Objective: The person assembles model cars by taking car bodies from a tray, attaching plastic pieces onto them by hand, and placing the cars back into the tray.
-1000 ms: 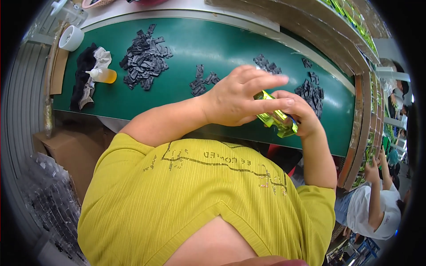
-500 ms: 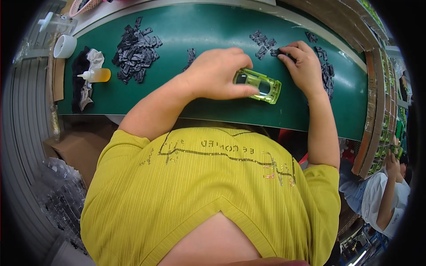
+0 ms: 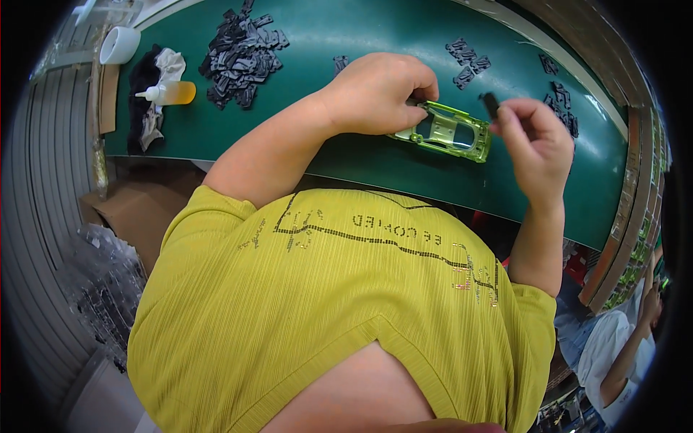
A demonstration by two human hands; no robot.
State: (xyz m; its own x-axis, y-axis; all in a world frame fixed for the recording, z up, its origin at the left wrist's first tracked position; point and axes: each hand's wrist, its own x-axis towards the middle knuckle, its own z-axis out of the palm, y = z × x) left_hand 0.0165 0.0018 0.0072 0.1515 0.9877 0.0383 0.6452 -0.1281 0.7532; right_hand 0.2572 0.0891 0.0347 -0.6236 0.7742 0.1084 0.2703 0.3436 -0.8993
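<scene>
Green tabletop; at its left side, a nozzle bottle of amber liquid lies on crumpled cloths. Left hand: grip clamped on one end of a translucent green toy-car shell, near the front edge; contact with the surface unclear. Right hand: thumb-and-finger grip closed on a small dark plastic piece, just beside the shell's far end, apart from it. Progress, judged: piece picked up, not yet in the shell; plenty left loose in a large heap and smaller clusters.
</scene>
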